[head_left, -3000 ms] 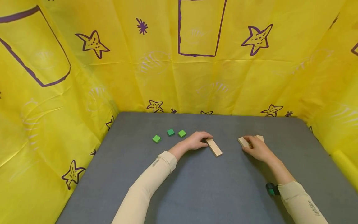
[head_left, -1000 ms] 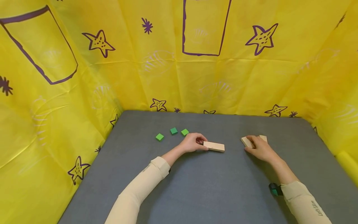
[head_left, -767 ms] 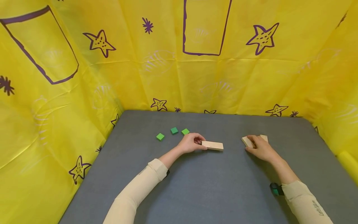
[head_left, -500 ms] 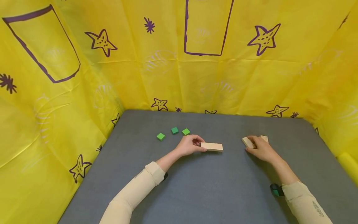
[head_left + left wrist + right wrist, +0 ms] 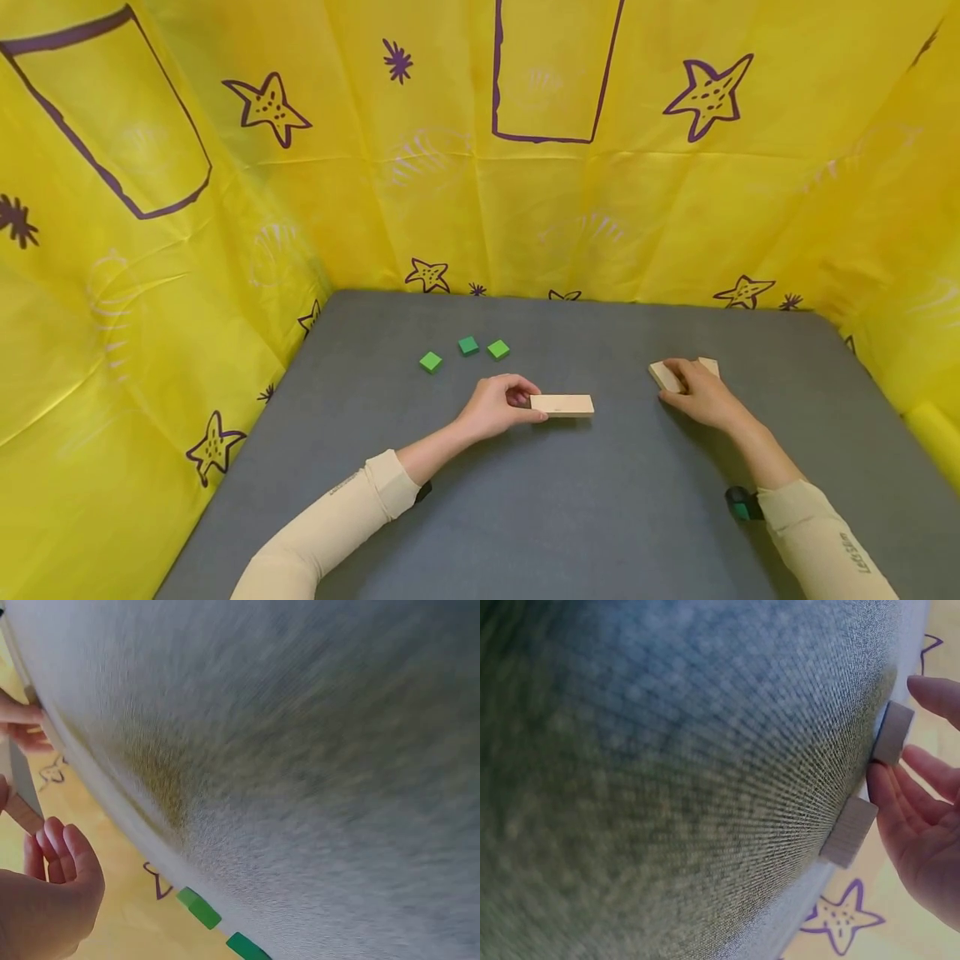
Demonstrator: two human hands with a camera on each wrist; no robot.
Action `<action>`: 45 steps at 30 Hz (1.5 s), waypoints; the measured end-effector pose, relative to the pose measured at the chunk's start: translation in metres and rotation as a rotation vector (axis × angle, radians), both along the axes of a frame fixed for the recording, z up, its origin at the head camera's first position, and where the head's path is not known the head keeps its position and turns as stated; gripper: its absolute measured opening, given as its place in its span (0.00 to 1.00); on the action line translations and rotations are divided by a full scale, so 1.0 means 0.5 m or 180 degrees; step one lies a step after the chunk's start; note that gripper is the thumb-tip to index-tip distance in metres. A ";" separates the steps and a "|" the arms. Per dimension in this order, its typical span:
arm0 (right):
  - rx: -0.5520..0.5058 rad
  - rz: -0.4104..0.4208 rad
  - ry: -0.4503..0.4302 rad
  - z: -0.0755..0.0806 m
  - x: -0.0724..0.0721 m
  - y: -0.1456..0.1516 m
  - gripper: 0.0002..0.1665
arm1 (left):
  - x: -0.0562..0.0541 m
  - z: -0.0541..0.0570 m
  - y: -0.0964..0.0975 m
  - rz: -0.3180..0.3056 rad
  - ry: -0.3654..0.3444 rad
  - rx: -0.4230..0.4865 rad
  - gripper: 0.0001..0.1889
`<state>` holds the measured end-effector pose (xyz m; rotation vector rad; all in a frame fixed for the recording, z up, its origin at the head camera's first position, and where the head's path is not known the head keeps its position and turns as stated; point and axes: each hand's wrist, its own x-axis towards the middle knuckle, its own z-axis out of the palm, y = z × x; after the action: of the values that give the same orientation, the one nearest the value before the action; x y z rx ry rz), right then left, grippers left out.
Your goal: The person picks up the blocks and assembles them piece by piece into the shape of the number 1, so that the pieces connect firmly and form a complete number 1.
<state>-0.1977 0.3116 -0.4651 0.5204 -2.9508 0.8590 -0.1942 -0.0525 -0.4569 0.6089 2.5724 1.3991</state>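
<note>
My left hand [image 5: 495, 407] pinches one end of a pale wooden block [image 5: 562, 406], with the thumb along the near side. The block lies level, its long side running left to right, and casts a shadow on the table below. In the left wrist view that hand [image 5: 52, 900] and the block's end [image 5: 26, 814] show at the left edge. Further right, my right hand [image 5: 701, 393] has its thumb and fingers around a second wooden block [image 5: 663, 377], partly hidden under it. A third wooden block [image 5: 708, 365] sticks out behind that hand.
Two light green tiles [image 5: 431, 362] and one dark green tile [image 5: 468, 345] lie at the back left of the grey table [image 5: 525, 517]. A yellow cloth [image 5: 360, 200] with purple drawings hangs behind and along the sides.
My left hand has turned its wooden block from slanted to crosswise, lifted it and drawn it nearer and slightly left. My right hand stays in place on its block.
</note>
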 end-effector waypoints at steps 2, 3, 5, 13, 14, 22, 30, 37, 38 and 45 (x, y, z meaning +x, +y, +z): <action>0.0004 0.0009 0.0009 0.000 -0.001 0.001 0.31 | 0.011 -0.001 -0.006 -0.0011 0.0026 -0.0010 0.17; 0.0006 0.0014 0.0012 0.000 -0.002 0.001 0.31 | 0.016 -0.002 -0.009 -0.0015 0.0037 -0.0017 0.17; 0.0011 0.0019 0.0017 0.001 -0.003 0.002 0.31 | 0.027 -0.003 -0.014 -0.0027 0.0064 -0.0032 0.16; -0.0002 0.0018 0.0036 0.002 -0.003 0.001 0.32 | 0.066 -0.002 -0.022 -0.0066 -0.0031 -0.0063 0.15; 0.0002 0.0015 0.0036 0.002 -0.003 0.001 0.32 | 0.070 -0.001 -0.022 -0.0069 -0.0044 -0.0058 0.15; 0.0008 -0.0016 0.0023 0.000 -0.001 0.000 0.32 | 0.101 -0.003 -0.027 -0.0099 -0.0088 0.0019 0.15; 0.0026 -0.0036 -0.0028 0.004 0.000 -0.003 0.32 | 0.126 -0.009 -0.033 -0.0179 -0.0175 0.0020 0.14; -0.0013 -0.0001 -0.0014 0.002 -0.002 0.000 0.32 | 0.146 -0.010 -0.036 -0.0326 -0.0072 -0.0059 0.14; -0.0016 -0.0001 -0.0012 0.001 -0.003 0.000 0.32 | 0.148 -0.010 -0.036 -0.0349 -0.0043 -0.0065 0.14; -0.0021 0.0000 0.0081 -0.006 -0.005 0.005 0.32 | 0.167 -0.011 -0.034 -0.0499 0.0045 -0.0116 0.14</action>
<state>-0.2003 0.3141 -0.4680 0.5270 -2.9240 0.8550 -0.1108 -0.0694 -0.4622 0.7983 2.4932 1.2998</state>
